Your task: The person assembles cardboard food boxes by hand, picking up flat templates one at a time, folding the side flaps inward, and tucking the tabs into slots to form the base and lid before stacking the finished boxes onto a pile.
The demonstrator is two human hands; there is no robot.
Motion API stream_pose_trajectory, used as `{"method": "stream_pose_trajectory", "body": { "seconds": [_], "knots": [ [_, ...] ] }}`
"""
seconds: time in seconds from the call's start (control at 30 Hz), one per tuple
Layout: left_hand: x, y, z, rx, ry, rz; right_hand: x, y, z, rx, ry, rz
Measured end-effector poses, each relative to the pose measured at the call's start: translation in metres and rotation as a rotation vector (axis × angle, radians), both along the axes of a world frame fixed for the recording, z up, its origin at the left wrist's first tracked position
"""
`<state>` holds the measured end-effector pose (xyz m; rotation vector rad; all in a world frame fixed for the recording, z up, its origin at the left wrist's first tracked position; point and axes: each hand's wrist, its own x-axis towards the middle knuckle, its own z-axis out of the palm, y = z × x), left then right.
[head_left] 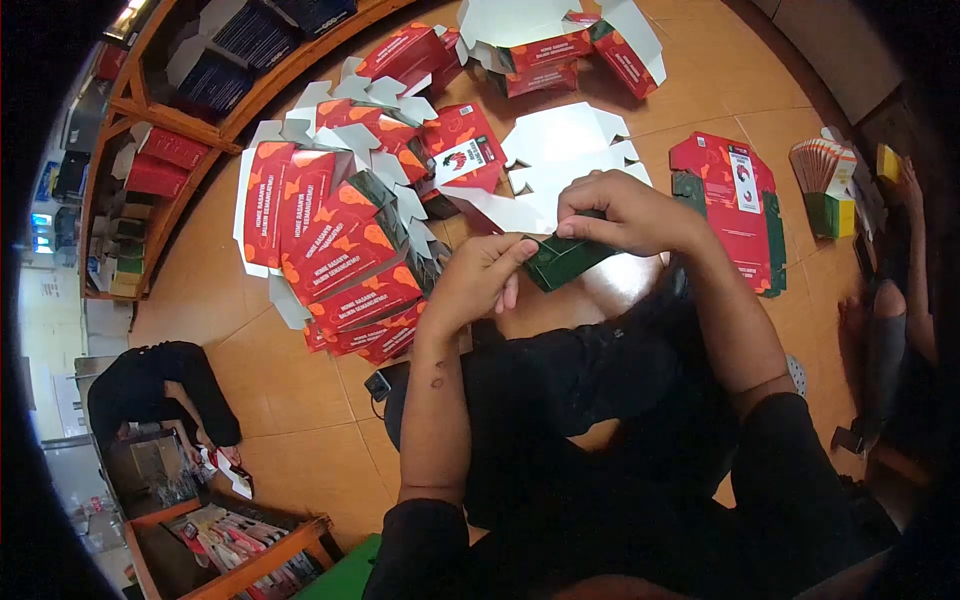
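Right of the pile of red cartons (340, 240), the left hand (478, 278) and right hand (622, 213) both pinch tight on a dark green carton flap (566, 260), one at each end, likely to keep it taut and steady for folding.

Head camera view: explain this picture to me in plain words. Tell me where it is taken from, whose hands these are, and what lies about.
There is no machine here. The picture comes from a camera worn on a person's head, looking down through a wide, curved lens. The two bare hands are that person's own: the left hand and the right hand both pinch a dark green cardboard piece. On the orange tiled floor lie a fanned pile of red cartons, a white unfolded carton just beyond the hands, and a flat red carton to the right. Wooden shelves hold more boxes. Another person in black bends low at the far left.
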<state>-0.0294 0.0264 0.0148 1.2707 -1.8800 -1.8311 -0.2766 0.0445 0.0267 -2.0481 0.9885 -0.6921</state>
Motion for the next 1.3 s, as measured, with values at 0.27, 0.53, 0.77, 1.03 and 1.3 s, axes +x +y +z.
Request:
{"method": "stream_pose_trajectory", "body": {
  "seconds": [0.27, 0.53, 0.77, 1.03, 1.3],
  "knots": [
    [-0.008, 0.017, 0.016, -0.271, -0.114, -0.042, 0.004, 0.002, -0.003, -0.083, 0.004, 0.002],
    [-0.010, 0.016, 0.023, -0.252, -0.213, -0.006, 0.005, 0.000, -0.005, -0.061, 0.020, -0.065],
    [-0.012, 0.016, 0.013, -0.270, -0.220, -0.001, 0.009, 0.000, -0.007, -0.027, -0.043, -0.127],
    [0.032, -0.012, 0.003, 0.001, 0.297, 0.284, -0.088, -0.016, -0.023, 0.414, -0.205, -0.232],
    [0.032, -0.019, 0.010, -0.331, -0.224, 0.325, -0.067, -0.011, -0.001, 0.511, -0.164, -0.200]
  ]
}}
